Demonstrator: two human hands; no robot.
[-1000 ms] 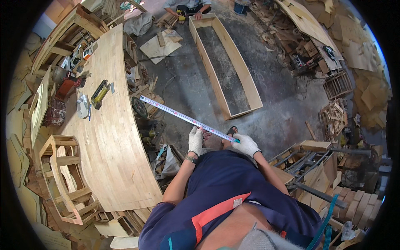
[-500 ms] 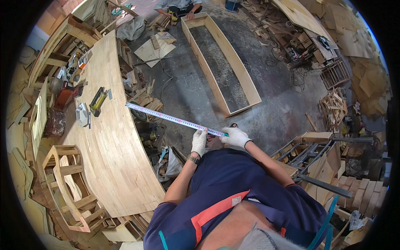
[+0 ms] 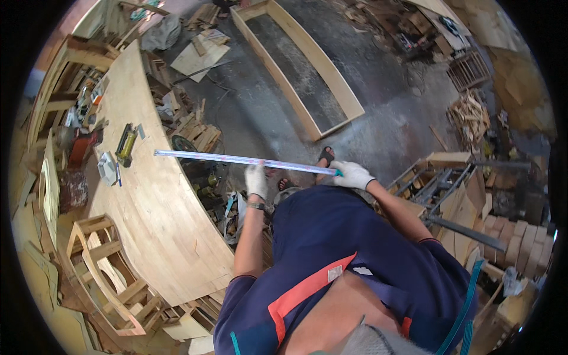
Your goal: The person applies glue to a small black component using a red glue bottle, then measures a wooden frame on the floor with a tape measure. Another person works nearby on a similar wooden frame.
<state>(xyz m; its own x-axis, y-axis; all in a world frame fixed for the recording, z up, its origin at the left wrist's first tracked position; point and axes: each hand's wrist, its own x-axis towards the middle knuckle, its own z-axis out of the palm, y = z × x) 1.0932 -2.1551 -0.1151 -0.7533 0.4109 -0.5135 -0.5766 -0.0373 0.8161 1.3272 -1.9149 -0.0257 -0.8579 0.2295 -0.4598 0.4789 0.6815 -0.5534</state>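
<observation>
In the head view, the gloved right hand (image 3: 354, 176) has its fingers wrapped round the green-ended tape measure (image 3: 207, 157), whose blade stretches leftward in front of the body to above the wooden table (image 3: 171, 236); the gloved left hand (image 3: 255, 180) touches the blade midway, though whether its fingers pinch it I cannot tell

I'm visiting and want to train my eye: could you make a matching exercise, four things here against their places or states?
1. Tape blade
2. Long wooden frame
3. Right hand
4. Yellow-and-black tool

A. Lying on the wooden tabletop
B. Gloved, at the tape's teal end
C. Pulled out straight
D. On the grey floor

Pairs: 1-C, 2-D, 3-B, 4-A
</observation>
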